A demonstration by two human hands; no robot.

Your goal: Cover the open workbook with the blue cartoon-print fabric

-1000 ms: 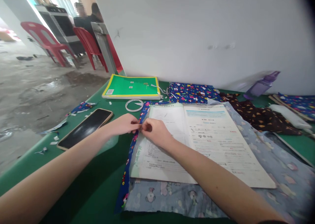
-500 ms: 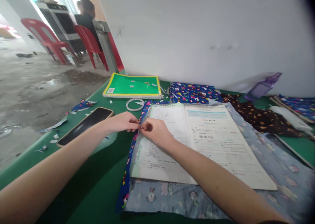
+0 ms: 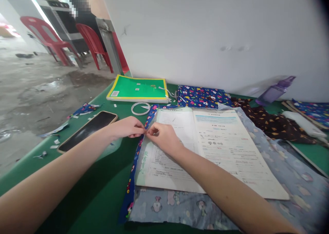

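An open printed book [image 3: 205,148] lies on a pale blue patterned cloth [image 3: 180,206] on the green table [image 3: 102,193]. The cloth's left edge is folded up as a dark blue flowered strip [image 3: 133,172] against the book's left side. My left hand [image 3: 127,127] and my right hand [image 3: 163,138] meet fingertip to fingertip at that folded edge, both pinched on it near the book's upper left corner.
A black phone [image 3: 87,131] lies left of my hands, a tape roll [image 3: 140,108] and a green book [image 3: 138,89] behind them. More printed fabrics [image 3: 203,97], a purple bottle [image 3: 276,89] and a white wall lie farther back. Paper scraps litter the table's left edge; red chairs [image 3: 95,45] and a seated person are beyond.
Both hands stay pinched at the same spot on the fabric edge, shifted very slightly. The view has drifted a little; nothing else has moved.
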